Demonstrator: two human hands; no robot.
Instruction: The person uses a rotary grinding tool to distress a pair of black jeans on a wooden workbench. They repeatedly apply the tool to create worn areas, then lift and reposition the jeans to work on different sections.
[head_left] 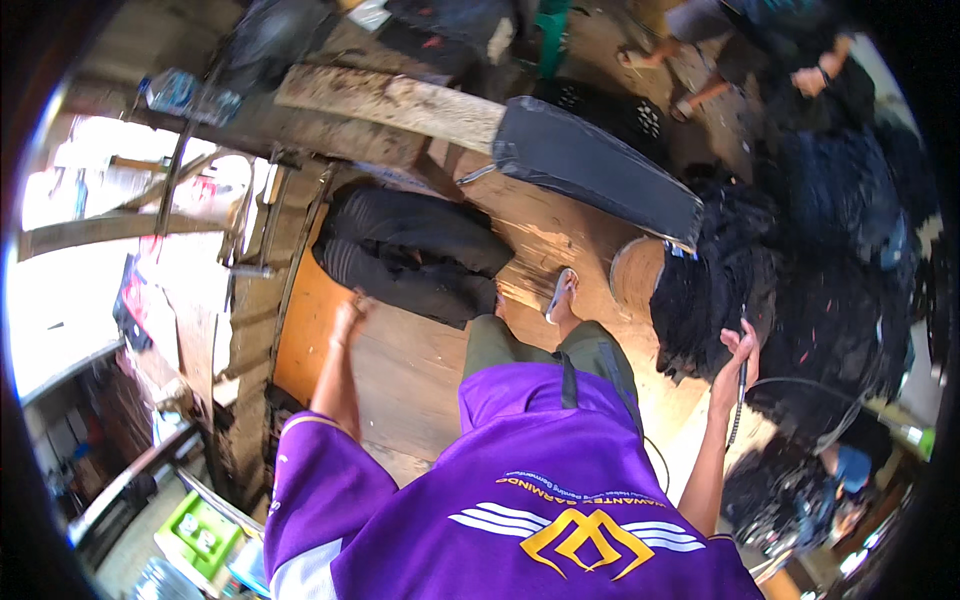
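Note:
A black garment (410, 255), apparently trousers with ribbed creases at one end, lies on the wooden surface left of centre. My left hand (349, 318) is beside its lower left edge; the fingers are blurred, and whether they touch the cloth is unclear. Out to the right, my right hand (738, 347) is closed around a thin black pen-like tool (741, 385). The tool's ribbed lower end hangs down along my wrist, with the thumb and fingers partly spread around its upper part. Next to this hand is a heap of black cloth (705, 290).
A long black padded block (600, 170) and a worn wooden beam (400, 103) lie ahead. Another person's legs (700, 95) show at the far right. A slatted wall opening (130, 220) is on the left, with a green container (198, 535) below. A thin cable (810, 382) curves at right.

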